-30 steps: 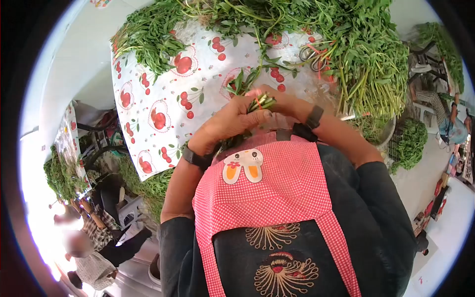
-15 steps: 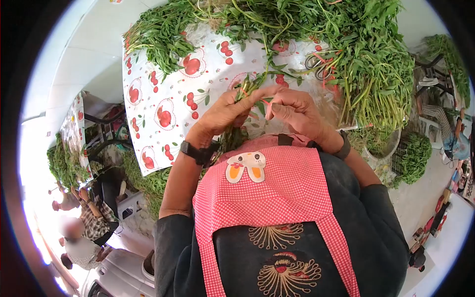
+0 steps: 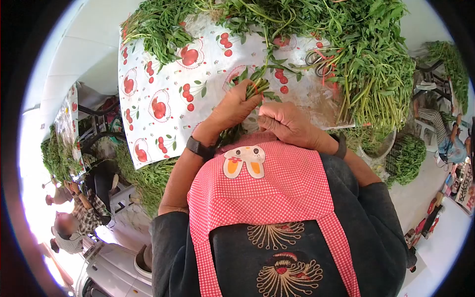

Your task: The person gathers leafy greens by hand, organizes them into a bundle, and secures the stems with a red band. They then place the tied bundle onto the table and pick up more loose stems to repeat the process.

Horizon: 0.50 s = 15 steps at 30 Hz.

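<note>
Head view: a bunch of greens [image 3: 252, 86] was gripped by the closed left hand [image 3: 232, 106]; the right hand [image 3: 284, 121] was curled, apparently empty. Stems were best kept aligned.

The left hand [image 3: 232, 109] grips a bunch of green stems [image 3: 255, 86] over the table [image 3: 163, 74]; the right hand [image 3: 287, 123] curls just beside it.

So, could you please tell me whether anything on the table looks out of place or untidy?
Mostly not. The scissors lie half-buried among the heaped greens, easy to miss. The left hand grips a bunch upright; nothing looks spilled or damaged.
</note>
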Available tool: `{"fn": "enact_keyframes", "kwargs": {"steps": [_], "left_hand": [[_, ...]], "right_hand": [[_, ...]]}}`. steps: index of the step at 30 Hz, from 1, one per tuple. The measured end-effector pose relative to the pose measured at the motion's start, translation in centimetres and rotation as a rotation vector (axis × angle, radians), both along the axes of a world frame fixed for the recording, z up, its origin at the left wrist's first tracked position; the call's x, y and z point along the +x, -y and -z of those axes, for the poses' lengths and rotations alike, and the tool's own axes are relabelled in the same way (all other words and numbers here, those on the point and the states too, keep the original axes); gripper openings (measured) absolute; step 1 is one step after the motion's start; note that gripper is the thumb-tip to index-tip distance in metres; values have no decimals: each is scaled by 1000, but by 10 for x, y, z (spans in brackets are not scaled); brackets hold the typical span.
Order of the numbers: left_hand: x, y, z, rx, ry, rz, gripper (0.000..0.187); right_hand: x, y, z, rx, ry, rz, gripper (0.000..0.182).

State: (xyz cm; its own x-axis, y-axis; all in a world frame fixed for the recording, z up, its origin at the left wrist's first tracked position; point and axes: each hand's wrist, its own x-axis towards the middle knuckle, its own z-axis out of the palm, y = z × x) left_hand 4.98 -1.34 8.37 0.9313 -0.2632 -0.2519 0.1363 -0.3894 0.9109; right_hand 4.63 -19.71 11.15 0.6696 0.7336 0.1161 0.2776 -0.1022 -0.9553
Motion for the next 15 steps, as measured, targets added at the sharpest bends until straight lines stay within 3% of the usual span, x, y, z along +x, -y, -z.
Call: {"fn": "enact_keyframes", "kwargs": {"steps": [3, 5, 7, 8, 9, 11, 12, 13, 15], "left_hand": [[-3, 1, 2, 0, -26, 42, 22], [-11, 3, 7, -25, -40, 84, 20], [-20, 3, 20, 108, 230, 311, 22], [-18, 10, 30, 1, 592, 307, 20], [-16, 12, 21, 0, 594, 313, 20], [-18, 14, 3, 206, 259, 312, 23], [-19, 14, 0, 205, 261, 311, 23], [-20, 13, -2, 224, 239, 324, 24], [-23, 11, -5, 246, 219, 329, 25]], "right_hand": [[4, -1, -9, -13, -23, -2, 28], [18, -7, -17, -79, 149, -57, 27], [31, -17, -14, -41, 181, -60, 28], [40, -21, -13, 0, 223, -70, 29], [49, -22, -16, 0, 225, -64, 29], [66, -23, -24, -165, -530, -28, 31], [74, -22, -7, -13, -841, -59, 29], [78, -19, 9, -16, -839, -61, 29], [83, -18, 26, 95, -1166, -142, 25]]}}
